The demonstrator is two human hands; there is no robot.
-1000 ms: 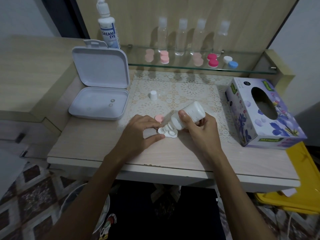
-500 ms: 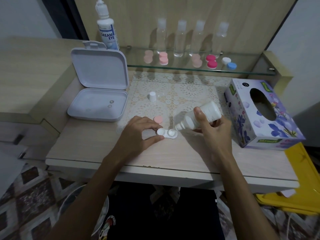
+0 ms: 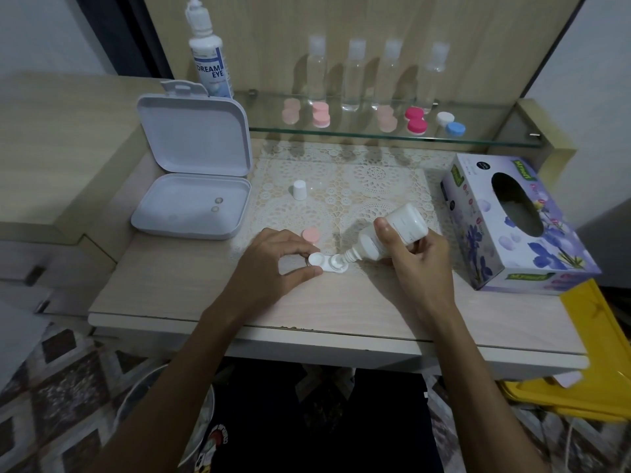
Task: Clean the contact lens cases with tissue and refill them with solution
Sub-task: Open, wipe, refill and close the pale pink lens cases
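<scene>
A white double contact lens case [image 3: 327,262] lies open on the desk near the front middle. My left hand [image 3: 273,264] pinches its left well between thumb and forefinger. My right hand [image 3: 415,264] grips a small white solution bottle [image 3: 392,232], tipped down to the left with its nozzle over the case's right well. A pink cap [image 3: 311,234] lies just behind the case, and the bottle's white cap [image 3: 299,189] stands on the lace mat. A purple tissue box [image 3: 512,223] sits at the right.
An open white hinged box [image 3: 191,186] stands at the left. A glass shelf [image 3: 375,134] behind carries several coloured lens cases, clear bottles and a tall solution bottle [image 3: 209,59]. A yellow lid [image 3: 587,353] lies at the lower right past the desk's edge.
My right hand first drew the bottle back to the right off the case, then brought its nozzle back down over the right well. My left hand kept its hold on the case.
</scene>
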